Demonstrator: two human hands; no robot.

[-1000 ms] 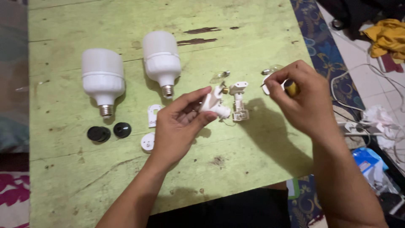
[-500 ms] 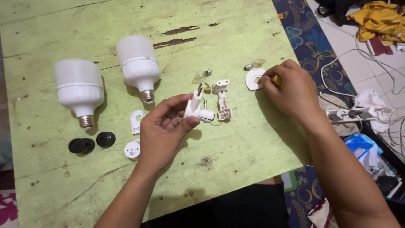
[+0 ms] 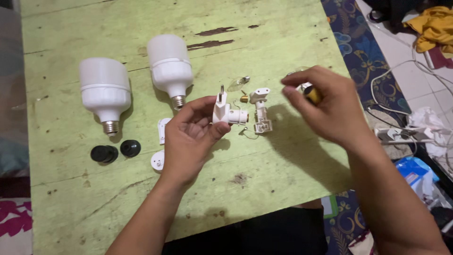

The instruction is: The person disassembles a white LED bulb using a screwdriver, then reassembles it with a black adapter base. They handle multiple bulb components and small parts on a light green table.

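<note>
The left hand (image 3: pixel 191 137) pinches a white plug adapter (image 3: pixel 225 112) between thumb and fingers, prongs pointing to 12 o'clock, above the green table (image 3: pixel 264 165). At 3 o'clock, the right hand (image 3: pixel 330 111) curls its fingers around a yellow-handled screwdriver (image 3: pixel 312 94). A white socket part (image 3: pixel 260 111) lies just beside the adapter; bare table spreads toward 6 o'clock.

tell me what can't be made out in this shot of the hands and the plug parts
Head view only:
- Yellow-handled tool: the right hand wraps it, so its tip is hidden.
- White plug piece: the left hand covers its near side.
- Small white part beside the left hand: half hidden behind it.
- Small brass piece: too small to identify.
</note>
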